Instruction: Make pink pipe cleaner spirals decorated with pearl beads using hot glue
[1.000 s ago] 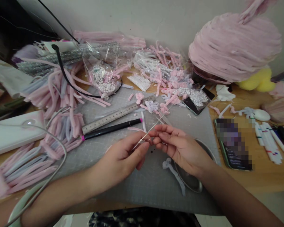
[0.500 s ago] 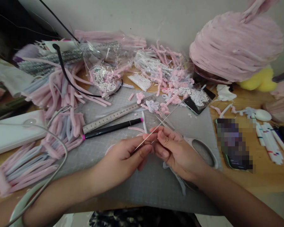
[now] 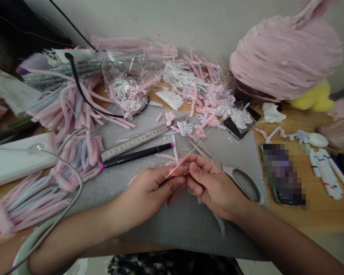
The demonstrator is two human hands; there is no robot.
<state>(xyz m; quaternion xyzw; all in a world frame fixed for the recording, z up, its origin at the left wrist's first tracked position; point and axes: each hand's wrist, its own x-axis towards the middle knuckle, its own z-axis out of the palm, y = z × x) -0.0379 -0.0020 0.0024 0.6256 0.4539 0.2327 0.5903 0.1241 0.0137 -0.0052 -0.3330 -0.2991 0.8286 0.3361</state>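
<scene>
My left hand [image 3: 150,189] and my right hand [image 3: 210,185] meet over the grey cutting mat [image 3: 149,225], fingertips touching. Both pinch a thin silver wire [image 3: 202,140] that slants up and to the right from between the fingers. My left thumb and forefinger are closed on its lower end; my right fingers are closed on it just beyond. A pale chenille piece [image 3: 218,223] lies on the mat under my right wrist. Any small thing on the wire is hidden by the fingers.
A metal ruler [image 3: 137,140] and a black pen [image 3: 134,156] lie behind the hands, scissors [image 3: 240,181] to the right. Pink chenille stems [image 3: 71,118], bags of pearls [image 3: 126,97], a phone [image 3: 283,173] and a pink yarn mass [image 3: 283,57] crowd the table.
My right hand has closed in and shifted left toward my left hand, uncovering the scissors' handle. The wire has tipped slightly further right.
</scene>
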